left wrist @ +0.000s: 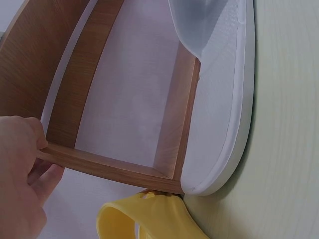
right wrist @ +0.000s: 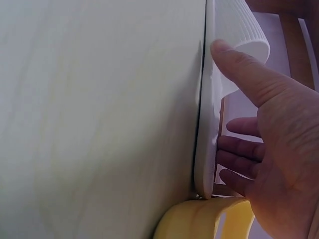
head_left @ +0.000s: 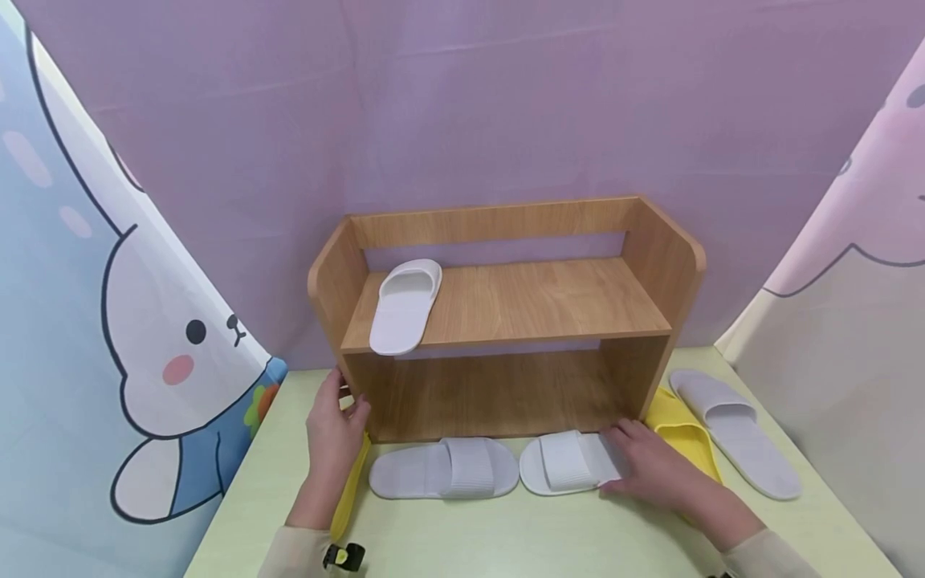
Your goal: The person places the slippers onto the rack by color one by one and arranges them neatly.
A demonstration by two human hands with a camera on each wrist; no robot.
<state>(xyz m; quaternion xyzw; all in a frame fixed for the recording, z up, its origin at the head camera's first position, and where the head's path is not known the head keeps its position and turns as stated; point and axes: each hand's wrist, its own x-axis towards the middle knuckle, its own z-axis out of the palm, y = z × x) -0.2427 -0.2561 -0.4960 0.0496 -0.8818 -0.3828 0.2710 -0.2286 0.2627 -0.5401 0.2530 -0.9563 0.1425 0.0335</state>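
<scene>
My left hand (head_left: 336,421) grips the front edge of the left side panel of a two-tier wooden shoe rack (head_left: 545,301), thumb inside and fingers outside. Over the heel end of a white slipper (head_left: 567,461) in front of the rack lies my right hand (head_left: 646,466). Its thumb (right wrist: 239,64) touches the near edge of the sole, and the other fingers reach to the far side. Left of that slipper, another white slipper (head_left: 470,468) lies sideways on the table. A third white slipper (head_left: 406,309) sits on the upper shelf, at its left end.
Right of the rack lie a yellow slipper (head_left: 679,429), partly behind my right hand, and a white slipper (head_left: 737,433). Beside my left wrist is another yellow slipper (head_left: 350,490), mostly hidden. A purple cloth (head_left: 491,104) hangs behind the pale green table (head_left: 462,542).
</scene>
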